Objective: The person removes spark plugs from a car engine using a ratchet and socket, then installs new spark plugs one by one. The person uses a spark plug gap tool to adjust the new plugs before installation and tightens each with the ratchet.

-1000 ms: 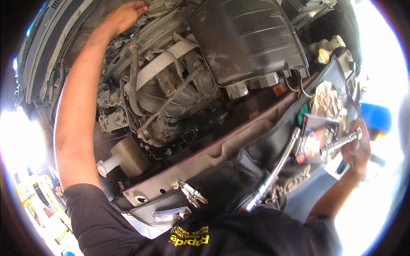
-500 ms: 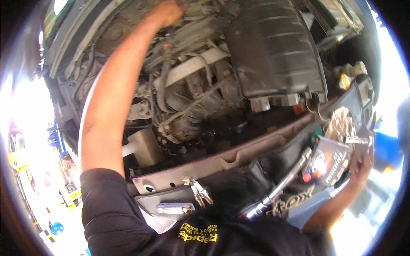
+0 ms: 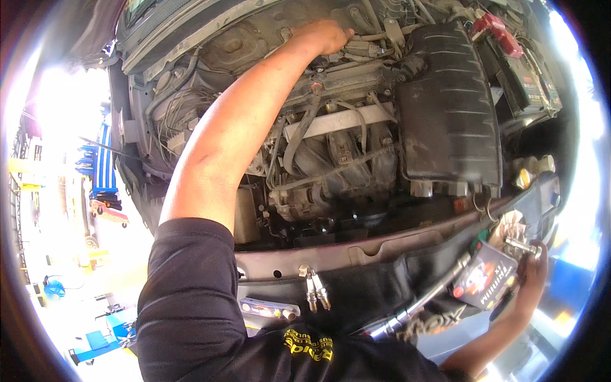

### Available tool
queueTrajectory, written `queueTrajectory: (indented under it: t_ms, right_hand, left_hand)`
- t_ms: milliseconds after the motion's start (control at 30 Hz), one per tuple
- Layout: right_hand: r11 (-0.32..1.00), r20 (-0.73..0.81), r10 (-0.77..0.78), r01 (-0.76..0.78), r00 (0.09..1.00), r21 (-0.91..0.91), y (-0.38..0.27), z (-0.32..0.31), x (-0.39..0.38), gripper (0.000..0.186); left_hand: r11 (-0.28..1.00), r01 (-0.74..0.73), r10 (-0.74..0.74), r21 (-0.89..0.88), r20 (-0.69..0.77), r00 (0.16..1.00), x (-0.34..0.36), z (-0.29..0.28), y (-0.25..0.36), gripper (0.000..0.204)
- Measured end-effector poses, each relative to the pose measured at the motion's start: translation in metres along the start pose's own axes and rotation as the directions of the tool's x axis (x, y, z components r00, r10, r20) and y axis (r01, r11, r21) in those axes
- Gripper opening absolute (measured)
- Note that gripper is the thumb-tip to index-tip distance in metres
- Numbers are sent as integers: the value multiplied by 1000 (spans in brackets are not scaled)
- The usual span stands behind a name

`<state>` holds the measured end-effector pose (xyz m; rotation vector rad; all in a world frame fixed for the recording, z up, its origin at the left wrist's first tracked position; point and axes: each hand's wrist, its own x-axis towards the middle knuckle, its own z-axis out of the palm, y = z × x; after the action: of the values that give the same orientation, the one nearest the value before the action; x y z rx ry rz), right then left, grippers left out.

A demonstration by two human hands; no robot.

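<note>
My left arm stretches across the engine (image 3: 344, 153), and my left hand (image 3: 323, 38) is at its far side by the hoses. The fingers look curled down; what they grip is hidden. Low on the right, my right hand (image 3: 532, 270) has its fingers closed at one end of a slim silver spark plug (image 3: 520, 246). Beside that hand lie a dark printed box (image 3: 485, 274) and crumpled brown paper (image 3: 509, 226). Two more spark plugs (image 3: 316, 291) rest side by side at the near edge of the engine bay, with a small narrow carton (image 3: 268, 309) left of them.
A black ribbed air-filter housing (image 3: 450, 114) covers the engine's right part, with a battery (image 3: 531, 79) beyond it. A long chrome-handled tool (image 3: 426, 286) lies on the dark fender cover (image 3: 375, 280). Blue stands (image 3: 105, 159) are off to the left.
The view has shifted, so the engine sits lower and further right in the picture. My left hand stays over the engine's far side. The spark plug remains in my right hand.
</note>
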<state>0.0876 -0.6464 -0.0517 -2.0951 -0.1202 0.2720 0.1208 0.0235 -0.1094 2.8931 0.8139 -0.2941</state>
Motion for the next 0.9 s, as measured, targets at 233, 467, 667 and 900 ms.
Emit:
queueTrajectory:
  t_ms: [233,467,667,900]
  right_hand:
    - [947,-71,-28,4,997,-321,-10,6,-3,38]
    - [871,-27,-153,122,988,-476,-2,9,-6,38]
    - [885,26,-105,105,994,-454,-3,-3,0,38]
    - [865,92,-135,162,987,-474,-17,-20,2,40]
  left_hand:
    - [981,-79,87,176,-42,995,-15,4,8,35]
    - [998,43,-35,47,-166,986,-37,-10,29,41]
    - [920,-373,356,119,147,923,-6,-16,-12,32]
    - [950,-187,228,249,-146,963,-62,-28,19,32]
